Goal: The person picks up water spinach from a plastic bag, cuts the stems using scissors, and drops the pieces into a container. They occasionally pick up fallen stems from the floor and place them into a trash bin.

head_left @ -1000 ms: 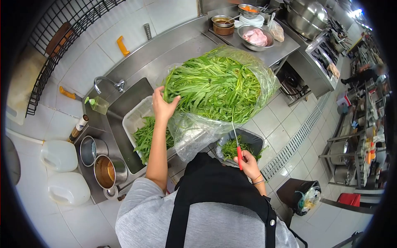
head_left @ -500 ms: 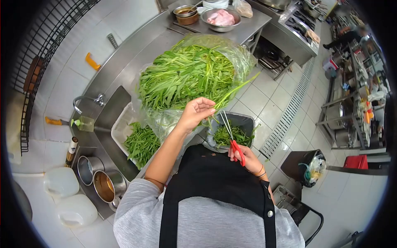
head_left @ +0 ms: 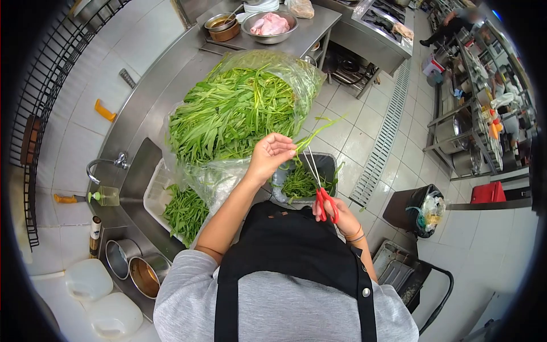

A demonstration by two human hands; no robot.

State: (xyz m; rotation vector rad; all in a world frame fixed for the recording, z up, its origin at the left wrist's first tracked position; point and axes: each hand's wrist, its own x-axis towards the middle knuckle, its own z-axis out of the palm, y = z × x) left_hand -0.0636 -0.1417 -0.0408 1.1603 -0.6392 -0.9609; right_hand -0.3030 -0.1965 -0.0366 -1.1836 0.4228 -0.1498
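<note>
My left hand (head_left: 272,155) pinches a few long green stems (head_left: 310,137) between thumb and fingers. In my right hand (head_left: 342,219) are scissors (head_left: 323,199) with red handles, their slim blades pointing up, slightly apart, with the tips at the stems by my left fingertips. Below the blades stands a dark bin (head_left: 327,165) with cut greens (head_left: 302,181) inside. A big heap of leafy greens (head_left: 233,111) fills a clear plastic bag (head_left: 305,74) just beyond my left hand. More greens (head_left: 188,211) lie in a white basket (head_left: 152,196) to the left.
A steel sink (head_left: 145,157) with a tap (head_left: 105,162) lies left. Metal pots (head_left: 122,253) and plastic jugs (head_left: 114,313) stand nearer me. Raw meat (head_left: 269,24) sits in a steel bowl (head_left: 250,25) at the back. A floor drain (head_left: 384,131) and a black bin (head_left: 404,211) are right.
The whole view has shifted with my head. The scissor handles look spread wider than before. The stems in my left hand reach out less far and hang differently.
</note>
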